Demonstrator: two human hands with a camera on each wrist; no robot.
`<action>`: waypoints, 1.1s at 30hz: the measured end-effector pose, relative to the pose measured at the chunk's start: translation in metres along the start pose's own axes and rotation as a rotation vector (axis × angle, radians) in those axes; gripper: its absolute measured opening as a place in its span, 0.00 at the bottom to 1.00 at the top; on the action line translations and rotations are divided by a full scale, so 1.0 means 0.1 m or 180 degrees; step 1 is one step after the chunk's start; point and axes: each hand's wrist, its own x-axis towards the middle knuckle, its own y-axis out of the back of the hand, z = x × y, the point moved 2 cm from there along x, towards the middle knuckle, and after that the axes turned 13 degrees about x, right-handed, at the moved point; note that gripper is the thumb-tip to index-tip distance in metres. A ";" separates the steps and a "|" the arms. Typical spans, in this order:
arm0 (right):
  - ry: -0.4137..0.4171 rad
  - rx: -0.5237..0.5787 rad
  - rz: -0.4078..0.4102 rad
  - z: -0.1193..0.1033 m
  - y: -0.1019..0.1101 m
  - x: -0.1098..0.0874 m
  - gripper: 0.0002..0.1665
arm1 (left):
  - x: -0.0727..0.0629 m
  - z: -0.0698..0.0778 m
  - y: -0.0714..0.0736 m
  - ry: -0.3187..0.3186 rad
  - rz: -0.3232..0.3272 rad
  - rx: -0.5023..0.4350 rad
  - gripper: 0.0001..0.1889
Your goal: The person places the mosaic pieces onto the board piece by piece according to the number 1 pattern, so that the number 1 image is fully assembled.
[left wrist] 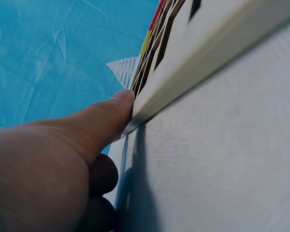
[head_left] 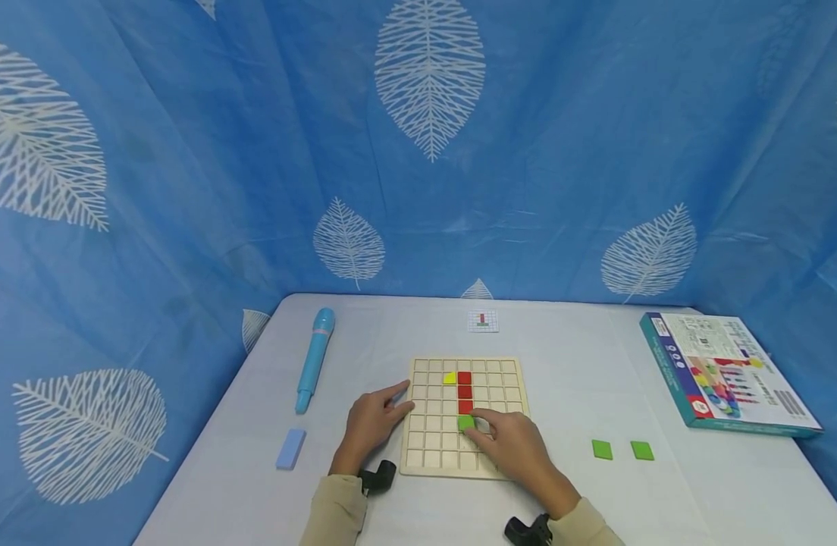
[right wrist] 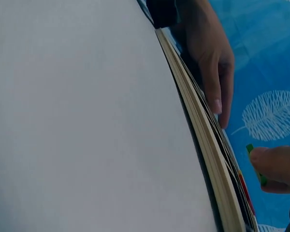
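A wooden grid board [head_left: 435, 459] lies on the white table. In its cells sit a yellow piece [head_left: 449, 378], partly triangular in look, and a column of red square tiles [head_left: 465, 392]. My right hand [head_left: 517, 447] pinches a green square tile [head_left: 466, 423] over the cell below the red column; in the right wrist view this green tile [right wrist: 250, 148] stands tilted between thumb and finger, above the board. With extended thumb and finger, my left hand [head_left: 371, 421] touches the board's left edge. The left wrist view has the thumb [left wrist: 108, 113] against that edge.
Two green tiles [head_left: 602, 450] lie to the right of the board, near a boxed set [head_left: 739, 371]. A small pattern card [head_left: 483, 321] is behind the board. On the left are a blue microphone-shaped object [head_left: 314, 360] and a light-blue block [head_left: 291, 449].
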 end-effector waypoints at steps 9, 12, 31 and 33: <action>-0.0030 0.0025 0.0022 -0.10 -0.20 0.06 0.19 | 0.00 0.01 0.00 -0.0004 0.0002 0.0007 0.26; -0.0043 -0.0052 0.0021 -0.10 -0.25 0.05 0.19 | -0.01 0.01 -0.01 0.0006 -0.0023 0.0000 0.26; -0.0031 -0.0034 0.0101 -0.15 -0.28 0.08 0.20 | 0.01 0.00 0.02 -0.0003 -0.0005 0.0040 0.26; -0.0047 -0.0019 0.0113 -0.16 -0.28 0.08 0.20 | 0.00 0.00 0.01 -0.0009 -0.0010 0.0051 0.26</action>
